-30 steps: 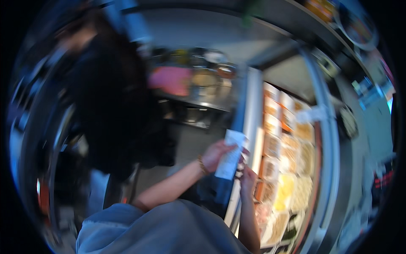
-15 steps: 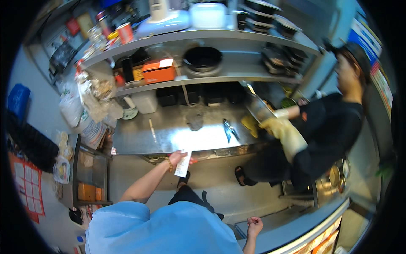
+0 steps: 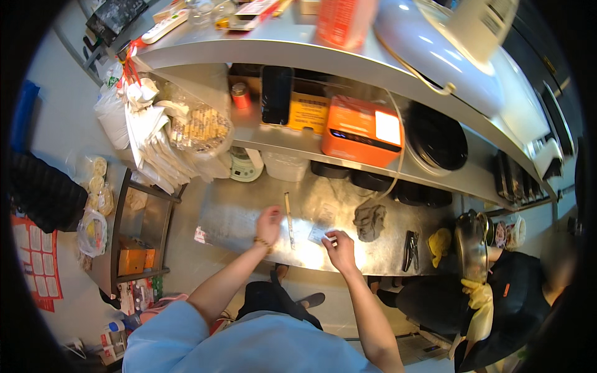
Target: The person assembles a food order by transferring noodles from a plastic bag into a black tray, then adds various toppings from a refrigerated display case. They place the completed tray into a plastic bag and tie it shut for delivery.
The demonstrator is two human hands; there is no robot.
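Note:
My left hand [image 3: 269,222] rests flat, fingers apart, on the steel counter [image 3: 242,217] just left of a long thin stick [image 3: 289,219]. My right hand [image 3: 339,246] pinches the edge of a small white paper slip [image 3: 318,234] lying on the counter. A second pale slip [image 3: 327,214] lies just beyond it. Both forearms come up from the lower edge; a bracelet sits on my left wrist.
A dark crumpled cloth [image 3: 370,221], black tongs [image 3: 410,247] and a yellow rag [image 3: 439,243] lie to the right. A shelf above carries an orange box [image 3: 361,132] and black pans [image 3: 436,144]. A person in black with yellow gloves [image 3: 480,297] holds a metal pot [image 3: 471,245] at right. Bagged goods [image 3: 180,133] hang left.
My view has swung to the steel counter. My left hand, which held the slip up, now lies on the counter, and my right hand has come up to the slip there.

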